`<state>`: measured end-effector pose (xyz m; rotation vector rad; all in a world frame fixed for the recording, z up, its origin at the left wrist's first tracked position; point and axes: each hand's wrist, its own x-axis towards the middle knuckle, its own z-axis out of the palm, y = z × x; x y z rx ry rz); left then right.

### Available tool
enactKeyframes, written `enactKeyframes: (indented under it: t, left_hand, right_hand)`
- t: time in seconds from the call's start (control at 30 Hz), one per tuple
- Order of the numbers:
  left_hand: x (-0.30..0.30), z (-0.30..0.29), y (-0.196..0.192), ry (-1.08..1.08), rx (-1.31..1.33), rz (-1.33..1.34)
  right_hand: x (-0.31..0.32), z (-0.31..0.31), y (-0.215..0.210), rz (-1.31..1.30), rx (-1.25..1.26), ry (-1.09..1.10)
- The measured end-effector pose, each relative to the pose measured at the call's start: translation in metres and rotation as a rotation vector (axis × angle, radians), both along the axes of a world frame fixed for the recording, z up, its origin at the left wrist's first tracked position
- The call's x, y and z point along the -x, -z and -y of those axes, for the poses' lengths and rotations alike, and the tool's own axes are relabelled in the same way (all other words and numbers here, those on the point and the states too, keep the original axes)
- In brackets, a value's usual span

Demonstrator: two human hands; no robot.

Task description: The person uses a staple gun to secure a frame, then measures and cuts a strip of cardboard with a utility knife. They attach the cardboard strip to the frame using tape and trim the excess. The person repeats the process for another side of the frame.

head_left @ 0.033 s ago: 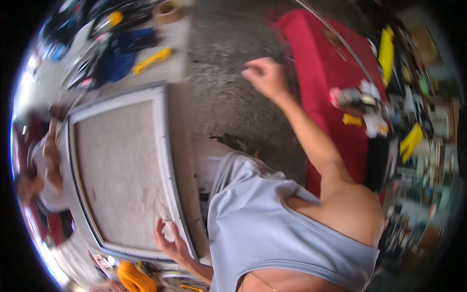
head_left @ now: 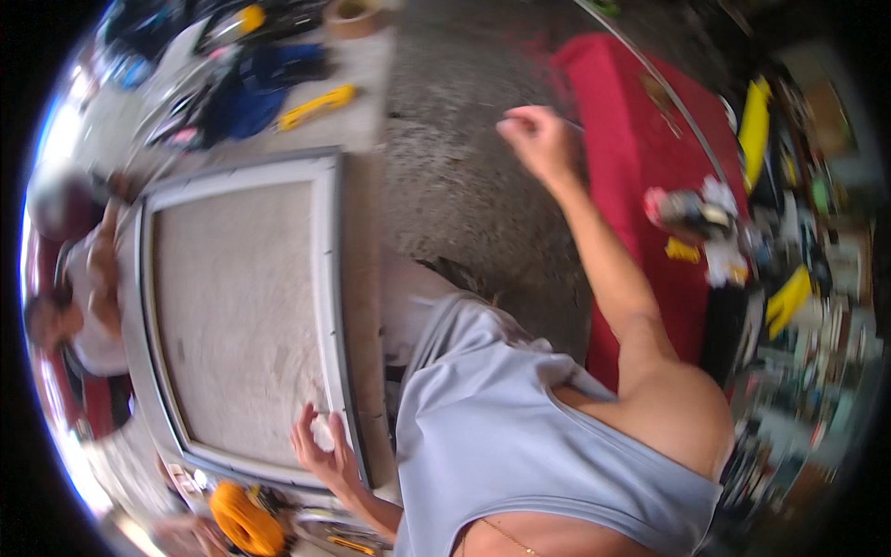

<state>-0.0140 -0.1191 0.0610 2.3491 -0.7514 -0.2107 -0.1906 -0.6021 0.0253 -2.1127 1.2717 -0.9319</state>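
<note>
A rectangular grey-white frame (head_left: 327, 269) with a dark outer edge lies flat on the worktable (head_left: 367, 213) to my left. My left hand (head_left: 325, 455) hovers over its near corner, fingers curled in a ring with the thumb. Something whitish shows inside that ring, too blurred to name. My right hand (head_left: 543, 147) is raised, arm stretched far out over the floor between the worktable and a red-covered surface (head_left: 617, 139). Its fingers are bent in toward the thumb; whatever they may pinch does not show.
Beyond the frame sits another person (head_left: 97, 306). A yellow-handled tool (head_left: 316, 107), a roll of tape (head_left: 350, 19) and dark blue cloth (head_left: 255, 97) lie past its far end. An orange coil (head_left: 244, 520) lies near its close end. A power tool (head_left: 691, 212) rests on the red cover.
The whole view has shifted slightly, so the frame and table sit farther right. Both hands keep nearly the same pose.
</note>
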Motion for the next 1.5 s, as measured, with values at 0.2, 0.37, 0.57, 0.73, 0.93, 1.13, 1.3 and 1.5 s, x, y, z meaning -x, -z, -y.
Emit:
enactKeyframes:
  t: [0.2,0.37,0.57,0.73,0.93,1.13,1.3,1.5]
  left_hand:
    - [0.031,0.002,-0.017,-0.274,-0.048,0.007]
    - [0.074,-0.02,-0.025,-0.589,-0.023,0.065]
    - [0.109,-0.014,-0.026,-0.79,0.029,0.139]
    - [0.073,0.041,-0.022,-0.663,0.411,-0.109]
    - [0.028,0.11,-0.022,-0.385,1.344,-0.602]
    - [0.051,0.048,-0.01,-0.593,1.499,-0.739]
    - [0.081,0.014,0.017,-0.778,1.489,-0.546]
    - [0.118,-0.019,0.014,-1.016,1.312,-0.289]
  right_hand:
    - [-0.188,0.135,-0.002,-0.007,0.362,-0.368]
    - [-0.284,0.213,0.02,-0.536,0.718,-0.501]
    - [-0.291,0.187,-0.016,-0.504,0.331,-0.437]
    - [-0.231,0.002,-0.052,0.802,-1.017,-0.693]
    - [-0.138,-0.258,-0.018,0.786,-1.169,-1.165]
    - [-0.108,-0.321,-0.006,0.337,-0.348,-1.56]
    - [-0.103,-0.328,-0.018,0.102,-0.149,-1.813]
    - [-0.096,-0.28,-0.017,0.18,-0.081,-2.159]
